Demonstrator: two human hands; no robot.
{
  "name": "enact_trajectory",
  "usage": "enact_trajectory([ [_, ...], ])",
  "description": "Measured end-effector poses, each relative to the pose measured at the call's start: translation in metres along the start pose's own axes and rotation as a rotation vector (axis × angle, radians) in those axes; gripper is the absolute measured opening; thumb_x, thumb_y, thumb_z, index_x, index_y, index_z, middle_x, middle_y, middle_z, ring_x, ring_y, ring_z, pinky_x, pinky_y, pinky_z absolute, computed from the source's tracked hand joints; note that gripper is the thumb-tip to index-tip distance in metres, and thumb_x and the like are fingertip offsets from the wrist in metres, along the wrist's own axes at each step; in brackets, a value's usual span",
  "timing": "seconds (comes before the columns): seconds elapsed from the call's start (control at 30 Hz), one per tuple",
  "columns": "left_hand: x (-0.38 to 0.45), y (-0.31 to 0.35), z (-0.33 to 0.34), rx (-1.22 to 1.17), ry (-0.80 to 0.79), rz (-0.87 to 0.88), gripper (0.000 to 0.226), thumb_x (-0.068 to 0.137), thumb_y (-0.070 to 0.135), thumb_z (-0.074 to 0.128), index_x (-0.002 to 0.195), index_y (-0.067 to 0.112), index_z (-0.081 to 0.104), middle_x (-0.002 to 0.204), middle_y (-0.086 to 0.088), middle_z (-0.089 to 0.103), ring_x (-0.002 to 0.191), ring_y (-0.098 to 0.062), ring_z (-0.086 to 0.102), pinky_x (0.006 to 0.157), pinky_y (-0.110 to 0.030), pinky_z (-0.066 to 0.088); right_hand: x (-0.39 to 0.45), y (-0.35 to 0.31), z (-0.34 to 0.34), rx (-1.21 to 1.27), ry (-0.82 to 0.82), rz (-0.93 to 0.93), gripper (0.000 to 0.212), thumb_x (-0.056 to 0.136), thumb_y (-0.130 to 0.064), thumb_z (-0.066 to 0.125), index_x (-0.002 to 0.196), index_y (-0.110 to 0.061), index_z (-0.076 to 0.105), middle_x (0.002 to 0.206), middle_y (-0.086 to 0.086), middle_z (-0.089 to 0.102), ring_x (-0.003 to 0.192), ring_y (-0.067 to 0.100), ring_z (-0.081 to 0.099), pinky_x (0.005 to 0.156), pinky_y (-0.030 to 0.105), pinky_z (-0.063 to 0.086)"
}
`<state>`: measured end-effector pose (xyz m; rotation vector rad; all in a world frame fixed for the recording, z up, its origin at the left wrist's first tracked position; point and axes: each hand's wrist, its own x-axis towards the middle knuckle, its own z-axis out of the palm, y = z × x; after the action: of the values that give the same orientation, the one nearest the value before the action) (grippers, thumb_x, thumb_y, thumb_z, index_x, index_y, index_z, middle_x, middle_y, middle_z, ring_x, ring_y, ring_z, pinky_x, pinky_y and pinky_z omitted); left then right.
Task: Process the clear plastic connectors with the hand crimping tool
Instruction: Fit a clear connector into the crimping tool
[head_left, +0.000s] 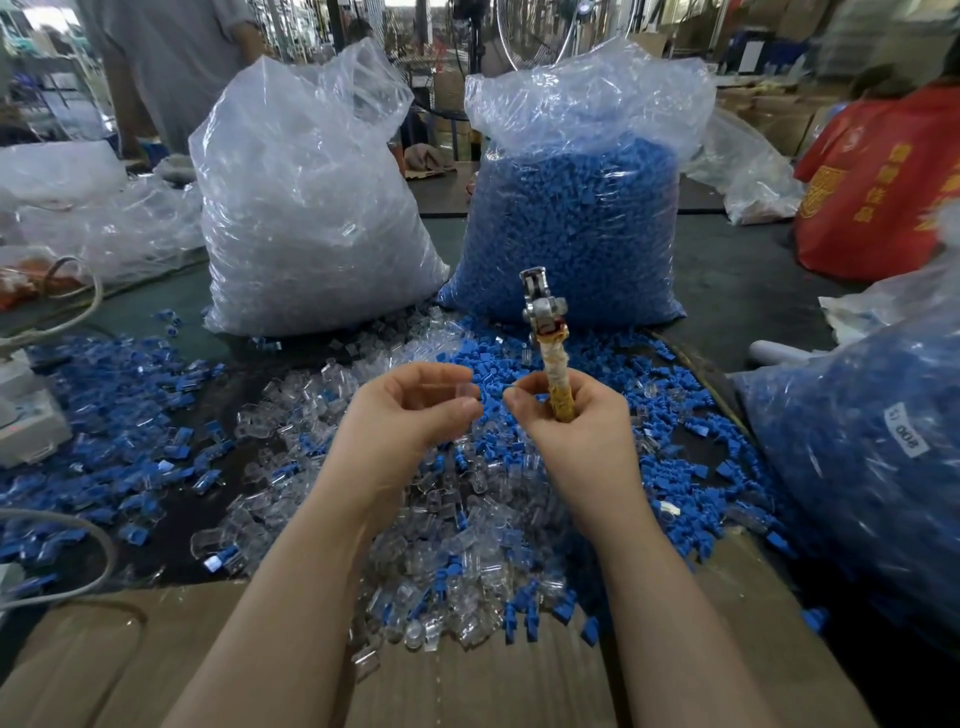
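My left hand (410, 410) pinches a small clear plastic connector (466, 391) between thumb and fingertips, above the pile. My right hand (566, 415) grips the yellowish wrapped handle of the hand crimping tool (543, 317), which stands upright with its metal head pointing away from me. The two hands are close together, fingertips a few centimetres apart. Below them lies a heap of loose clear connectors (457, 530) mixed with blue plastic parts (670, 467).
A big bag of clear connectors (306, 208) and a big bag of blue parts (576, 223) stand behind the pile. Another blue-filled bag (862, 457) sits at right. Cardboard (130, 665) covers the near edge. A white device with cables (26, 415) lies at left. A person in red (883, 182) sits far right.
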<state>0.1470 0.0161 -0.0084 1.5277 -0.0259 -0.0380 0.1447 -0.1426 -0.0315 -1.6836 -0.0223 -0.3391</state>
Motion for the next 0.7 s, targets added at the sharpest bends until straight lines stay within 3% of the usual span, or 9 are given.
enact_trajectory([
  [0.13, -0.0016, 0.0024, 0.0007, -0.326, -0.069, -0.120, 0.042, 0.065, 0.004, 0.074, 0.107, 0.003, 0.066, 0.097, -0.011, 0.076, 0.089, -0.018, 0.074, 0.068, -0.020, 0.057, -0.0014, -0.0021, -0.0003, 0.024, 0.006, -0.022, 0.020, 0.086, -0.019, 0.075, 0.071, -0.026, 0.064, 0.051, -0.018, 0.055, 0.048, -0.002, 0.048, 0.049, 0.011, 0.040],
  [0.4, 0.0012, -0.0017, -0.0021, -0.386, -0.038, -0.178, 0.032, 0.067, 0.008, 0.077, 0.095, 0.012, 0.063, 0.093, -0.003, 0.075, 0.077, -0.007, 0.070, 0.059, -0.017, 0.053, -0.0019, -0.0029, -0.0013, 0.032, -0.003, -0.055, 0.018, 0.087, -0.019, 0.074, 0.074, -0.025, 0.063, 0.050, -0.019, 0.053, 0.045, -0.003, 0.043, 0.047, 0.010, 0.037],
  [0.57, 0.0018, -0.0034, -0.0019, -0.525, -0.063, -0.173, 0.034, 0.066, 0.001, 0.075, 0.099, 0.009, 0.074, 0.094, -0.006, 0.075, 0.083, -0.012, 0.072, 0.067, -0.019, 0.057, -0.0014, -0.0024, -0.0009, 0.024, -0.023, -0.053, 0.020, 0.086, -0.019, 0.075, 0.072, -0.026, 0.064, 0.054, -0.019, 0.055, 0.051, -0.003, 0.048, 0.051, 0.010, 0.042],
  [0.7, 0.0003, -0.0024, -0.0004, -0.497, -0.073, -0.161, 0.027, 0.063, -0.002, 0.076, 0.088, 0.008, 0.077, 0.092, -0.009, 0.075, 0.080, -0.016, 0.073, 0.065, -0.018, 0.057, -0.0018, -0.0022, -0.0001, 0.025, -0.032, -0.050, 0.019, 0.086, -0.020, 0.076, 0.071, -0.026, 0.064, 0.055, -0.015, 0.056, 0.051, -0.001, 0.047, 0.052, 0.013, 0.043],
])
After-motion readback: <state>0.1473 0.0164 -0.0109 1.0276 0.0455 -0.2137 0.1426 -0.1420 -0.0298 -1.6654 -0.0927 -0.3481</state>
